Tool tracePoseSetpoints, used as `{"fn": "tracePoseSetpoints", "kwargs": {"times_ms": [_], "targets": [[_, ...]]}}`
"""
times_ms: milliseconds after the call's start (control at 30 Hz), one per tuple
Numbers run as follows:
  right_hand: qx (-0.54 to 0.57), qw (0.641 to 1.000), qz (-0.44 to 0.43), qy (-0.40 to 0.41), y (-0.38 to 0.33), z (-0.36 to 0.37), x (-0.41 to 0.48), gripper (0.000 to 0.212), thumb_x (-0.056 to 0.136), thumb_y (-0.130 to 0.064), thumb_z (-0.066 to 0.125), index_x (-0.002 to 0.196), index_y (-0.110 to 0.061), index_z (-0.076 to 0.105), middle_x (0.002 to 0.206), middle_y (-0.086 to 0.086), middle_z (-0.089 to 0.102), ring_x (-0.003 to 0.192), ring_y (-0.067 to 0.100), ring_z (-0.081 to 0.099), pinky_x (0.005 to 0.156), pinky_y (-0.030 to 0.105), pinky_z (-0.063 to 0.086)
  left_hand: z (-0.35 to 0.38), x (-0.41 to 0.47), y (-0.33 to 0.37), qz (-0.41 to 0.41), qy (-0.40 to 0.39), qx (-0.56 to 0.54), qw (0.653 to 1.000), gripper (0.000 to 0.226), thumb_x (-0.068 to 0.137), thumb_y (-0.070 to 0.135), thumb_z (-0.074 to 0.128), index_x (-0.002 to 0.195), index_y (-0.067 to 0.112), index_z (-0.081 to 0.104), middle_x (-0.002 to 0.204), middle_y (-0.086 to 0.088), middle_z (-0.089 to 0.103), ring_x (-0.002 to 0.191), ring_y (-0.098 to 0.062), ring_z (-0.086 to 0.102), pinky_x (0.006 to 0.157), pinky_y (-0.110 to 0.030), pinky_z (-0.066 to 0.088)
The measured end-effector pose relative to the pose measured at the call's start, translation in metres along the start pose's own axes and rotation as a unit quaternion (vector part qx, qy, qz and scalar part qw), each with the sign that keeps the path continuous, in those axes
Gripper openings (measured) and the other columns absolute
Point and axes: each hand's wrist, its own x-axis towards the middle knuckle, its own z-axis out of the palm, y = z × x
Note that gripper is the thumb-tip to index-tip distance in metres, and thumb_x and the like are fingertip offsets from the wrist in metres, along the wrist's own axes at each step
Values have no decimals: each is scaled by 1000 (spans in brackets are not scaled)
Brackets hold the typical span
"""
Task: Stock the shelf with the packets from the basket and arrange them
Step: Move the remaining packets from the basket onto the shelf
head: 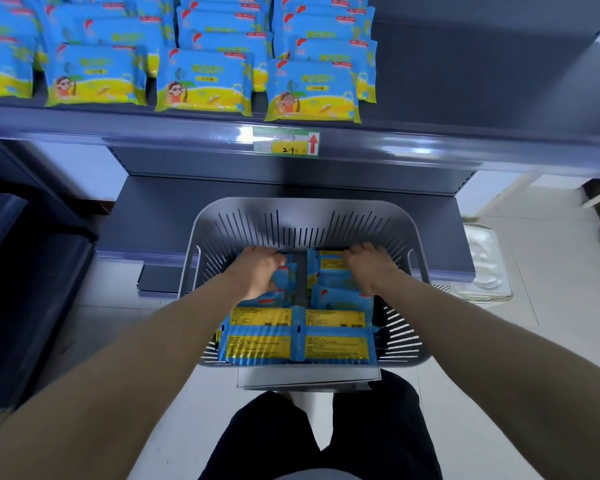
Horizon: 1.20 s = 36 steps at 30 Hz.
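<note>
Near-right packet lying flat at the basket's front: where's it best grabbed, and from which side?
Probably its right end, from above: the near-right packet lies flat, touching its neighbour on the left, while a gap shows toward the basket wall.

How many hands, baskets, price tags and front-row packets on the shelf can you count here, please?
Hands: 2, left hand and right hand, both gripping basket packets
Baskets: 1
Price tags: 1
Front-row shelf packets: 4, the leftmost cut off by the picture's edge
Total: 8
</note>
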Motion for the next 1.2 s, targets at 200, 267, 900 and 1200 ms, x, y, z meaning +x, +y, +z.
{"fn": "tracePoseSetpoints", "kwargs": {"times_ms": [200,267,900,1200], "targets": [[7,1000,14,-8,6,16,20,54,88,-22,56,137,-15,37,132,11,49,121,33,44,101,44,35,8,7,-13,-34,-87,5,996,51,86,34,63,132,19,46,135,-4,49,124,-25,43,109,-34,26],[10,1000,20,2,6,14,23,48,89,-14,50,136,-14,38,130,12,52,120,33,47,98,43,37,14,10,-16,-49,-116,-21,992,41,88,30,61,126,20,52,131,-2,53,122,-25,44,108,-34,28],[111,990,-12,87,5,-89,-24,47,83,-11,47,129,-19,43,121,14,59,107,35,56,81,38,42,-36,-9,1,-85,-168,-177,966,52,100,26,40,147,15,20,150,-8,32,134,-25,37,107,-34,32],[90,973,-27,212,26,-198,-68,49,85,-10,46,133,-17,36,112,15,61,98,37,57,77,38,38,-153,-26,17,-29,4,-231,973,16,95,29,50,92,17,42,90,-6,52,79,-23,49,69,-33,36]]}}
